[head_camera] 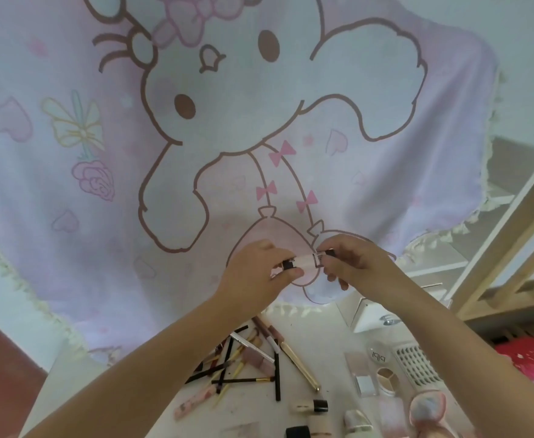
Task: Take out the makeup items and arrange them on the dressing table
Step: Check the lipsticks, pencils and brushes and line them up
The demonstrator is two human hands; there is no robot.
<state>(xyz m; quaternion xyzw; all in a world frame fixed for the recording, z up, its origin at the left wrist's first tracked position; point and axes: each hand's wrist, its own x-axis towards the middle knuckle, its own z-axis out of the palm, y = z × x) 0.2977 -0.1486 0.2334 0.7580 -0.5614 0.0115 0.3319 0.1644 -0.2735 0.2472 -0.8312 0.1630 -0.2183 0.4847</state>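
Observation:
Both my hands hold one small makeup tube up in front of the pink cartoon cloth. The tube is pale and see-through with dark ends. My left hand pinches its left dark end. My right hand pinches its right end, near the dark cap. Below, on the white dressing table, lies a loose pile of brushes and pencils, a gold pen-shaped stick, a small bottle with a black cap and compacts and palettes.
A large pink cloth with a cartoon rabbit hangs behind the table. A white box and a tray of false lashes sit at the right. A fluffy puff lies near the front right. A wooden shelf frame stands to the right.

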